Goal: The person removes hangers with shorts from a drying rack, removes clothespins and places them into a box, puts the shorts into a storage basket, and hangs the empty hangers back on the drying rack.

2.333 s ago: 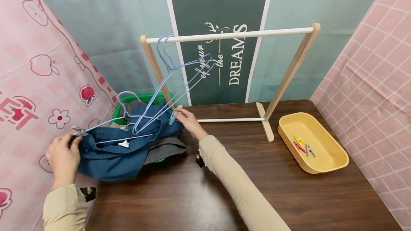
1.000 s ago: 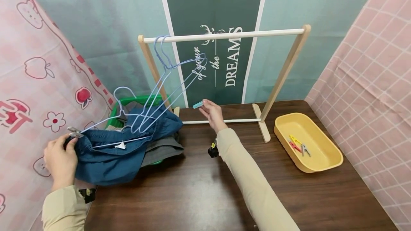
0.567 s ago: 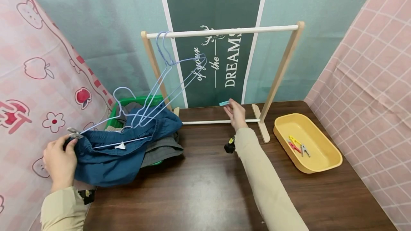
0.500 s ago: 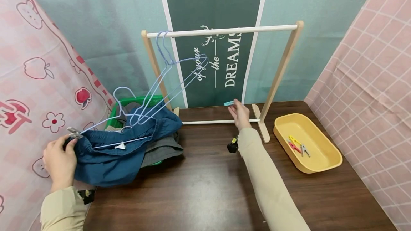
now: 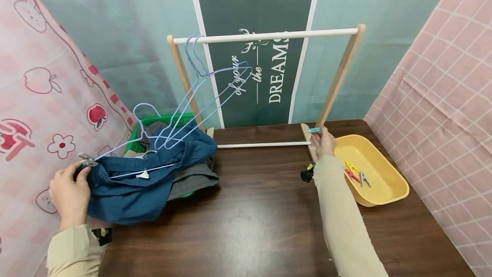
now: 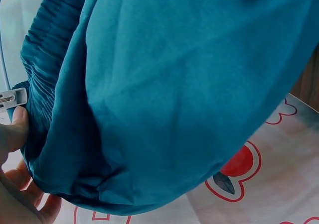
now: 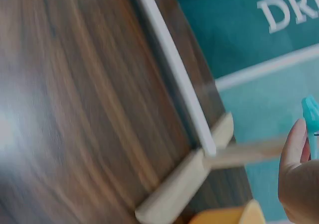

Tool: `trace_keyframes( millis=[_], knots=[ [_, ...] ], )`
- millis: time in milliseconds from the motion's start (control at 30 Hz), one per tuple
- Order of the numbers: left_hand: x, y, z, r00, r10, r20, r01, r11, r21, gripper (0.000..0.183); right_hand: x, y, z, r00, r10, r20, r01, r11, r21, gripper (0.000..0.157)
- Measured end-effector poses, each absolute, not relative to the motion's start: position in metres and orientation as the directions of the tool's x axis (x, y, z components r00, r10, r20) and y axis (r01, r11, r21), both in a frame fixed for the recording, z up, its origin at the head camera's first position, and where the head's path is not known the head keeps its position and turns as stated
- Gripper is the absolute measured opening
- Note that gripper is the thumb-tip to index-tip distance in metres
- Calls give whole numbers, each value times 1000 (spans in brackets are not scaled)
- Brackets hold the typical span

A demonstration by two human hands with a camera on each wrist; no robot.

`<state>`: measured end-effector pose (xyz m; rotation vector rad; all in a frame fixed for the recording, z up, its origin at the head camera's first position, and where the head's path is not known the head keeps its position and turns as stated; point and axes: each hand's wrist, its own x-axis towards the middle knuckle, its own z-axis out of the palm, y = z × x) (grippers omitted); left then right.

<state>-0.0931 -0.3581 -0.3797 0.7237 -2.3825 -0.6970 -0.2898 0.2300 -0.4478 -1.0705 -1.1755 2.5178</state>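
My left hand (image 5: pixel 71 191) grips the waistband corner of the blue shorts (image 5: pixel 130 202). Just above its thumb, a grey clothespin (image 6: pixel 12 99) is clipped at that corner, where the lilac hanger (image 5: pixel 119 148) meets the waistband. The shorts lie partly over a green basket (image 5: pixel 134 144) and grey clothing (image 5: pixel 196 178). Over on the right, my right hand (image 5: pixel 325 142) pinches a light-blue clothespin (image 5: pixel 314 130), beside the rack's right foot and the yellow bin's left end. In the right wrist view that clothespin (image 7: pixel 311 115) shows at the right edge, above the thumb.
A clothes rack with a white top bar (image 5: pixel 265 36) stands at the back. Empty lilac hangers (image 5: pixel 197 76) hang at its left end, reaching over the shorts. The yellow bin (image 5: pixel 388 183) holds yellow, red and grey clothespins (image 5: pixel 357 174).
My right hand has left the right end of the waistband with the light-blue clothespin and travelled right to the yellow bin's edge. My left hand stays at the left corner of the shorts.
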Motion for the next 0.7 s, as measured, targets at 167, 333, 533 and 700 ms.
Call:
trace_keyframes(
  millis=[167,333,533,700],
  knots=[
    [-96,-362,-377,-711,-619,332,-341,718,607,33,-285,255,-453,-658,499,-564,141,-654,-744,22],
    [-99,-365,-376,-718,-612,330,-337,722,604,33,-279,271,-454,-586,534,-610,136,-677,-724,22],
    [-103,-367,-375,-728,-605,324,-336,726,600,33,-266,280,-458,-565,558,-608,159,-650,-743,13],
    [-106,-370,-374,-731,-605,317,-340,725,599,33,-254,288,-473,-549,612,-569,268,-517,-813,14]
  ],
)
